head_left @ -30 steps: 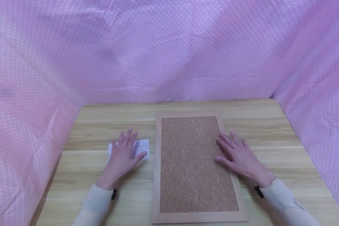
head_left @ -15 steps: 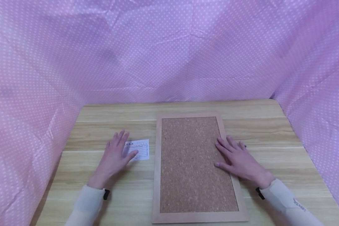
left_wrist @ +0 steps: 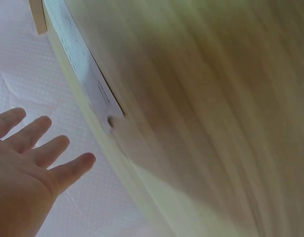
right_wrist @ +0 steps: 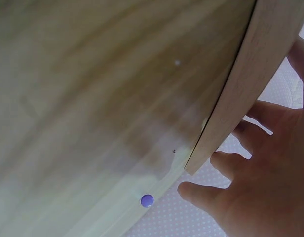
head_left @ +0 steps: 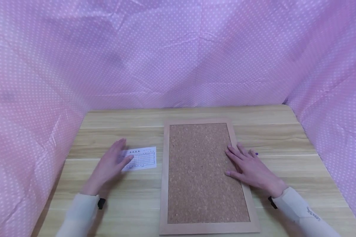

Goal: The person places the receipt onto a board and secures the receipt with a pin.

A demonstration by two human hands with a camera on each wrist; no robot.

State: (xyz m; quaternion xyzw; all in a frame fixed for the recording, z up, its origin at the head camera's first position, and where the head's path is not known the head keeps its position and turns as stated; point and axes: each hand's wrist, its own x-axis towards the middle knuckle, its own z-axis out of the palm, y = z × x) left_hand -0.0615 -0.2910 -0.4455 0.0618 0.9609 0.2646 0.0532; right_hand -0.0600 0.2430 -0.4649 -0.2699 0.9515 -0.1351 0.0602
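Nearest lay the pale sleeves of a person, a small black piece at each wrist. The right hand reached inward across the right border of a framed cork board, fingers loosely spread and thumb apart, gripping nothing; whether the fingertips touched the cork could not be told. The left hand was extended, fingers fairly straight and thumb held away, holding nothing; from the head it overlapped the left end of a printed slip, and the left wrist view showed its fingers clear of the paper. The slip lay flat just left of the board. The light wooden frame enclosed the brown cork panel on all four sides. Just beyond the right fingers, a small purple disc sat on the wood-grain table. Behind the table's far edge hung pink dotted cloth.
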